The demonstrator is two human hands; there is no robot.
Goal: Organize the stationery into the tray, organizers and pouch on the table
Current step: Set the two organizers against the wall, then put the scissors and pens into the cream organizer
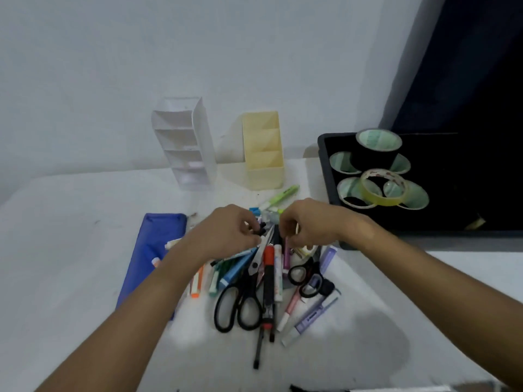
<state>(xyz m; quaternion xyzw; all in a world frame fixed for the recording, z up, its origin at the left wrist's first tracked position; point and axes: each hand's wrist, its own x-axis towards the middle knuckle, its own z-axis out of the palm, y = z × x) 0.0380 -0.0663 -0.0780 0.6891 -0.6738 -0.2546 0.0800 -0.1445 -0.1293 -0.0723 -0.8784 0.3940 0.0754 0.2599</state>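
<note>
A heap of stationery lies mid-table: large black scissors (pixel 240 304), small black scissors (pixel 307 275), a red marker (pixel 268 264), pens and pastel highlighters. My left hand (pixel 223 230) is over the heap's far end, its curled fingers pinching small dark items. Beside it my right hand (pixel 308 222) pinches a thin pink pen (pixel 286 257). A blue pouch (pixel 150 258) lies flat to the left. A white organizer (pixel 184 142) and a yellow organizer (pixel 263 151) stand at the back. The black tray (pixel 325 171) at right holds several tape rolls (pixel 382 188).
A green highlighter (pixel 280 198) lies between the yellow organizer and my hands. The white wall is close behind the organizers. A dark panel rises behind the tray. Bare white tabletop spreads to the left and in front of the heap.
</note>
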